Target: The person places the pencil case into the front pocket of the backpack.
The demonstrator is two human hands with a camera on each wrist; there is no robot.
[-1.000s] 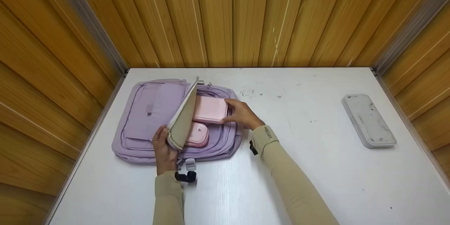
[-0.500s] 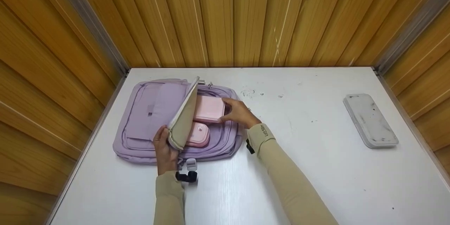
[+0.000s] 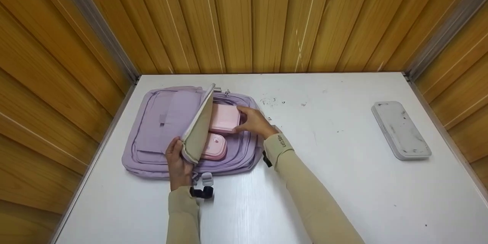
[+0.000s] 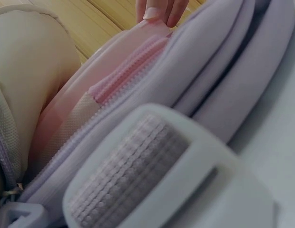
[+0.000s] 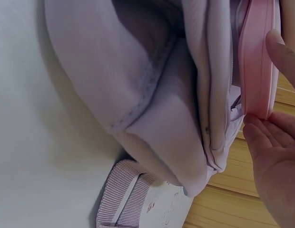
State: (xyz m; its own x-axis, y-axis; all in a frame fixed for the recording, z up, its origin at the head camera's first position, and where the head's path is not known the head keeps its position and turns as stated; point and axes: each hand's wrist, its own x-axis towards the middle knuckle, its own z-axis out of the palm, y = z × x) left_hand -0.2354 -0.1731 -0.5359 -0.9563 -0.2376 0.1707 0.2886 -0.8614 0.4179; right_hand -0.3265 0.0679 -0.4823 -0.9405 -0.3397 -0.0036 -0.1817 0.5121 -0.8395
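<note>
Bag (image 3: 150, 129), lilac: lying on white table (image 3: 343, 129), flap (image 3: 200, 131) raised. Your left hand (image 3: 179, 166): thumb and fingers pinching flap's near corner. Your right hand (image 3: 256, 122): thumb and fingers pinching box (image 3: 225, 118) by right end. Box, pink: partly inside bag's opening, left end hidden by flap. Pink case (image 3: 216, 146), rounded: in same opening, just nearer you than box. Buckle (image 3: 207, 178), pale: at bag's near edge. Grey case (image 3: 402, 131): on table, well right of bag.
</note>
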